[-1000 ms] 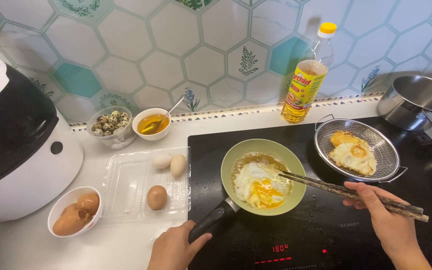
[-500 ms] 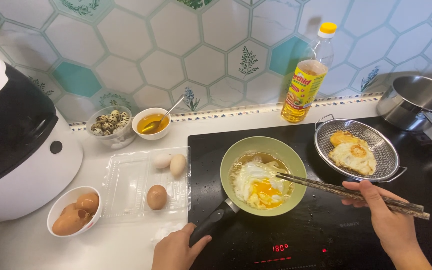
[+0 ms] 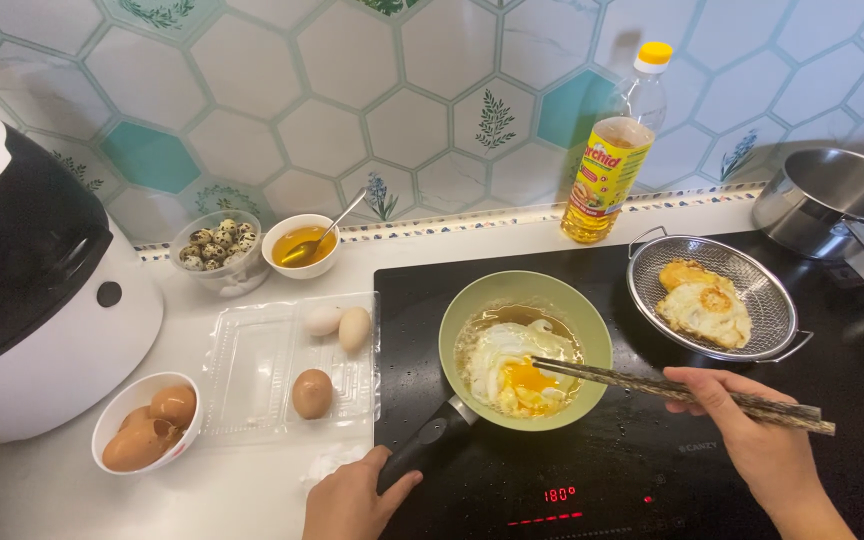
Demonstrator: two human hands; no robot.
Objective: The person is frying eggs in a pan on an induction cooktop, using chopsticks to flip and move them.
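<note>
A small green frying pan (image 3: 592, 325) stands on the black induction hob (image 3: 652, 470) with an egg (image 3: 517, 372) frying in oil. My left hand (image 3: 352, 500) grips the pan's black handle (image 3: 430, 442) at the hob's front left. My right hand (image 3: 752, 430) holds dark wooden chopsticks (image 3: 652, 382) whose tips rest over the yolk. Fried eggs (image 3: 702, 300) lie in a wire strainer basket (image 3: 652, 262) to the right of the pan.
A clear plastic egg tray (image 3: 252, 370) with three eggs lies left of the hob. Near it are a bowl of brown eggs (image 3: 147, 425), a bowl of quail eggs (image 3: 214, 245), an oil bowl with spoon (image 3: 302, 245), a black-and-white cooker (image 3: 32, 290), an oil bottle (image 3: 612, 160) and a steel pot (image 3: 832, 200).
The chopstick tips have shifted slightly over the egg, and my right hand has moved a little. My left hand stays on the handle.
</note>
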